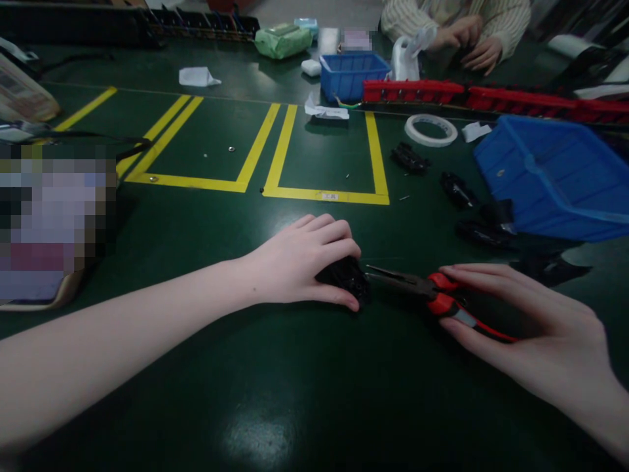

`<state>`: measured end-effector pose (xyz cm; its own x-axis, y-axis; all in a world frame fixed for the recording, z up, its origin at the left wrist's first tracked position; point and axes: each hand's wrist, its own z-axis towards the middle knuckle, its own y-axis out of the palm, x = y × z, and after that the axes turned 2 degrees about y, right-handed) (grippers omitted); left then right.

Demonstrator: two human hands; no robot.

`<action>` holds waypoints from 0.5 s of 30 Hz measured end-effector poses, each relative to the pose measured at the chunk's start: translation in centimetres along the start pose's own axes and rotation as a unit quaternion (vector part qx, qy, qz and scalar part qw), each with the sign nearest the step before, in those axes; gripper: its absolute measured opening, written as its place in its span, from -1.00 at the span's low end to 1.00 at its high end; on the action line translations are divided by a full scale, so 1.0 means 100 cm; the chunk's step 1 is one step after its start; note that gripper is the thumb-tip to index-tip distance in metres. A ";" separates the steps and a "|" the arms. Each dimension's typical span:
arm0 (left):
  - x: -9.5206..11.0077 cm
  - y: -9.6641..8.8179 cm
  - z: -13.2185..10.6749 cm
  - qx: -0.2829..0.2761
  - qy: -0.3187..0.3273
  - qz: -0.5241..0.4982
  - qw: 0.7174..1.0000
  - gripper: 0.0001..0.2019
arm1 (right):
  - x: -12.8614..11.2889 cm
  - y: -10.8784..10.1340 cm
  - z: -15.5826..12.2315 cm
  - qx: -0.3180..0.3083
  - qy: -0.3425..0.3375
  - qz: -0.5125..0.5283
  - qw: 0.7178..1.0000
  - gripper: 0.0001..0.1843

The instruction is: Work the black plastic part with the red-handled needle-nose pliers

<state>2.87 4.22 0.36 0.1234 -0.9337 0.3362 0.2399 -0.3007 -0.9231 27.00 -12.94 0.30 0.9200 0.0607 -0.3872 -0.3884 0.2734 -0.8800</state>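
My left hand [299, 255] is closed around a small black part [350, 278], pressing it against the green tabletop [275, 367]. Much of that part is hidden beneath the fingers. In my right hand [531, 321] is a pair of long-nose pliers [413, 283] with red and grey handles. The jaws point left and stand slightly apart, their tips close to the part's right end. Whether the tips touch it I cannot tell. Several similar black parts [410, 157] lie on the table beyond the pliers.
A blue bin [555, 177] stands at the right, another blue bin [354, 73] farther back. Yellow tape [319, 195] marks the table near a roll of white tape [431, 130]. Red racks [521, 103] cross the back, with another person's hands [472, 46] behind. A blurred-out object [54, 229] is at left.
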 end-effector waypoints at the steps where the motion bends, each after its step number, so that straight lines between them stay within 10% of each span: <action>1: 0.000 0.000 0.000 0.003 0.000 0.001 1.000 -0.49 | -0.002 0.001 0.000 0.000 -0.005 -0.001 1.000 -0.61; 15: 0.003 0.001 0.001 0.008 0.004 0.002 1.000 -0.66 | -0.004 0.000 0.000 0.013 -0.015 -0.017 1.000 -0.62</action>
<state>3.03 3.92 0.37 0.1163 -0.9366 0.3305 0.2541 -0.2936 -0.9215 26.63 -12.92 0.43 0.9338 0.0804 -0.3485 -0.3561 0.3002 -0.8849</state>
